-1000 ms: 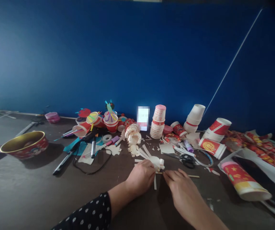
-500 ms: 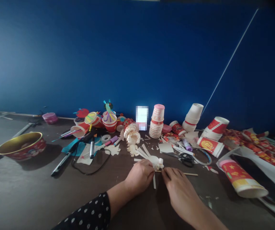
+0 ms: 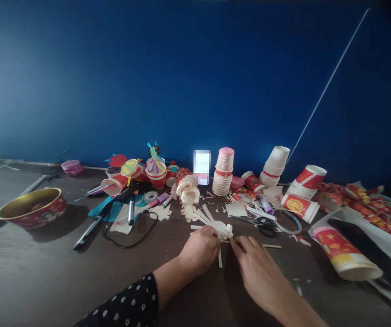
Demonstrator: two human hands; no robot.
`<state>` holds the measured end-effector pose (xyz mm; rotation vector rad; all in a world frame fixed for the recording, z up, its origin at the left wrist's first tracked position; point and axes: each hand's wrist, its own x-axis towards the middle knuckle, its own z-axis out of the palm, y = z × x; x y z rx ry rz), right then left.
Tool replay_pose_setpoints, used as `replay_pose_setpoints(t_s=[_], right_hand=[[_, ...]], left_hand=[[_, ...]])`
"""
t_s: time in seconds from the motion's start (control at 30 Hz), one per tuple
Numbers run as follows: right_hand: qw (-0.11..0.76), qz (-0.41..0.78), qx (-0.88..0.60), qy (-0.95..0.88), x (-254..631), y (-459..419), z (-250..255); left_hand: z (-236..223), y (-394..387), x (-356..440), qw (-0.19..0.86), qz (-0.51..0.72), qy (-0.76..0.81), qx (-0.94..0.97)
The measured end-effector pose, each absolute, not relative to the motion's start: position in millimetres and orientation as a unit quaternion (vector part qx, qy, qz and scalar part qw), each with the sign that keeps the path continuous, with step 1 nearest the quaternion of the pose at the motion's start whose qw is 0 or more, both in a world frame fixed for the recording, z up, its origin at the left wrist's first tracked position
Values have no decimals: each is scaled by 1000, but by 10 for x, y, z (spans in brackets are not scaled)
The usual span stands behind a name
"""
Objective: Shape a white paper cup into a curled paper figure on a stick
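A white cut paper cup (image 3: 218,225), its strips fanned out, lies low in front of me with a small white roll (image 3: 229,229) on it. My left hand (image 3: 200,250) is closed, its fingertips pinching the near edge of this paper; the exact grip is hidden. A thin wooden stick (image 3: 271,246) runs sideways along that edge. My right hand (image 3: 254,263) has its fingers together and bent down over the stick, thumb side toward the paper. One narrow white strip (image 3: 220,260) points toward me between the hands.
Black scissors (image 3: 266,226) and paper scraps lie right of the work. Stacked paper cups (image 3: 222,175) stand behind. On the left are a gold-rimmed bowl (image 3: 32,211), a utility knife (image 3: 88,234) and a marker (image 3: 131,211). A red cup (image 3: 345,252) lies at right beside a phone (image 3: 368,252).
Both hands stay almost in place at the paper and stick. The right fingers have shifted very slightly; the whole view has moved a little.
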<state>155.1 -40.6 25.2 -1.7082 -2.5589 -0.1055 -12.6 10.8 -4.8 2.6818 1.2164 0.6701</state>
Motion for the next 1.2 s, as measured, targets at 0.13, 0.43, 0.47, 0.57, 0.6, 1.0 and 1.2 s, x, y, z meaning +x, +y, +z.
replay_pose_setpoints(t_s=[0.13, 0.43, 0.47, 0.57, 0.6, 1.0, 1.2], right_hand=[[27, -58, -551, -832, 1538, -394, 233], [23, -66, -546, -835, 1535, -383, 221], [23, -63, -547, -834, 1534, -382, 223], [23, -45, -551, -833, 1530, -376, 233], [23, -37, -551, -834, 1528, -374, 236], [30, -29, -551, -833, 1529, -354, 234], [34, -34, -553, -832, 1527, -358, 217]], left_hand=[[-51, 106, -117, 67, 220, 406, 884], [-18, 115, -63, 81, 237, 446, 859], [-18, 118, -58, 82, 246, 448, 856], [-18, 128, -51, 79, 262, 444, 853], [-15, 130, -50, 77, 259, 440, 857], [-33, 139, -45, 81, 259, 446, 853], [-22, 138, -35, 71, 231, 454, 857]])
